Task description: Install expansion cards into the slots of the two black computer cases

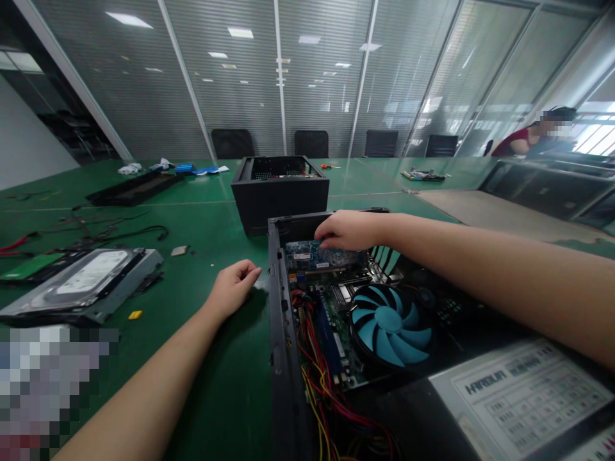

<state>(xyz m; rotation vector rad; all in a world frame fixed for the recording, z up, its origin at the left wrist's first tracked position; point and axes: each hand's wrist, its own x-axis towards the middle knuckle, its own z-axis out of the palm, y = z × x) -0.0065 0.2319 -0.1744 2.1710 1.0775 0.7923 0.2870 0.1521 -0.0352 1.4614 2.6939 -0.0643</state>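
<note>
An open black computer case [275, 320] lies on its side in front of me. My right hand [353, 230] reaches across it, fingers bent and pinched at the far edge of a blue circuit card [312, 255]. What lies between those fingertips, if anything, is hidden. Closer to me in the case are a cooling fan with teal blades [389, 320], a bundle of red and yellow cables [319, 384] and a labelled power supply [523, 397]. Outside the case's left wall, my left hand [235, 288] rests by the green table with its fingers curled closed, seemingly holding nothing.
A second black case [283, 195] stands behind the first. Left on the table [211, 358] are a hard drive [91, 278], a small chip [179, 250], a yellow piece [135, 315] and loose cables [120, 227]. A screwdriver [329, 166] lies far back; a person [523, 137] leans over at right.
</note>
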